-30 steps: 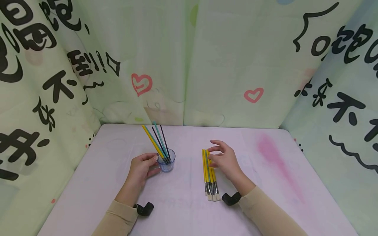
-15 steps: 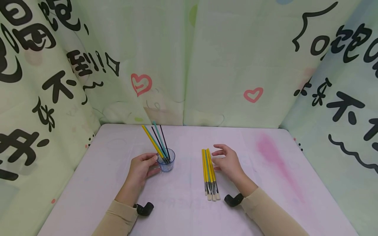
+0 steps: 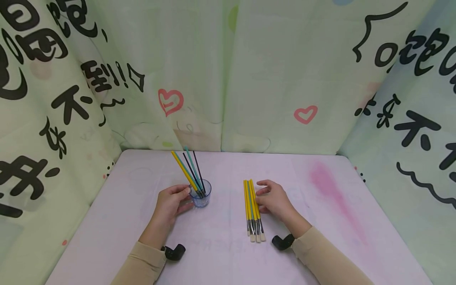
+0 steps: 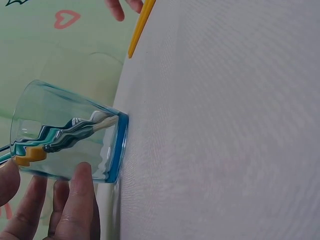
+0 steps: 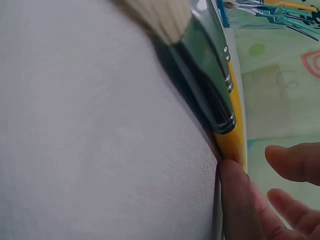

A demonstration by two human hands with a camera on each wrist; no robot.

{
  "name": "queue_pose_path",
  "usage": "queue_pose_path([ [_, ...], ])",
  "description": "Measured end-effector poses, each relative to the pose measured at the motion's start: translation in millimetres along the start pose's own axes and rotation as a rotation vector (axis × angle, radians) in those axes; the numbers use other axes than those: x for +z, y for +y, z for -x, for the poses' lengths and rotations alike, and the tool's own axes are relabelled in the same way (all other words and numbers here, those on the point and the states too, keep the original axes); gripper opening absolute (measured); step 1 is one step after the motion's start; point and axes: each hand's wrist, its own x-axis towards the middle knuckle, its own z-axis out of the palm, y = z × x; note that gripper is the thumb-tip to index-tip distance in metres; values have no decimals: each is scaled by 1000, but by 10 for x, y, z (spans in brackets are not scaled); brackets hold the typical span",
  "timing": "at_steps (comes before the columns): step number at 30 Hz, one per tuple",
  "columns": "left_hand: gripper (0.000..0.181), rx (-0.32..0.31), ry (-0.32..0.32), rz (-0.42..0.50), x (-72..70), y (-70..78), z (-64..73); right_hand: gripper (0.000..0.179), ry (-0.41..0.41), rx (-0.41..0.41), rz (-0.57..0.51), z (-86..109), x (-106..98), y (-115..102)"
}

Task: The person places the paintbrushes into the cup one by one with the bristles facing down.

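Note:
My left hand holds a clear bluish cup at its left side, thumb at the rim and fingers along the wall. Several paintbrushes, yellow, teal and dark-handled, lean in the cup with handles up; in the left wrist view their bristles point to its base. A row of mostly yellow paintbrushes lies side by side on the table, bristles towards me. At the right edge of that row is my right hand. A fingertip touches the outermost handle in the right wrist view, the thumb apart from it.
The pale table has a pink stain on its right side. Light green curtains with black writing and hearts hang behind and at both sides. A black wrist camera sticks out from the left cuff, another from the right.
My right hand has drawn back to the right from over the brush row, then lowered slightly beside its right edge. The left hand and cup have stayed still.

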Motion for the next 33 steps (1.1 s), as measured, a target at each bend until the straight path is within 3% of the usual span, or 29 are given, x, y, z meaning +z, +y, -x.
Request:
queue_pose_path([
  [18, 27, 5, -3, 0, 0, -12, -12, 59, 11, -1, 164, -18, 61, -38],
  [33, 27, -1, 1, 0, 3, -11, -9, 53, 25, 6, 231, -33, 77, -55],
])
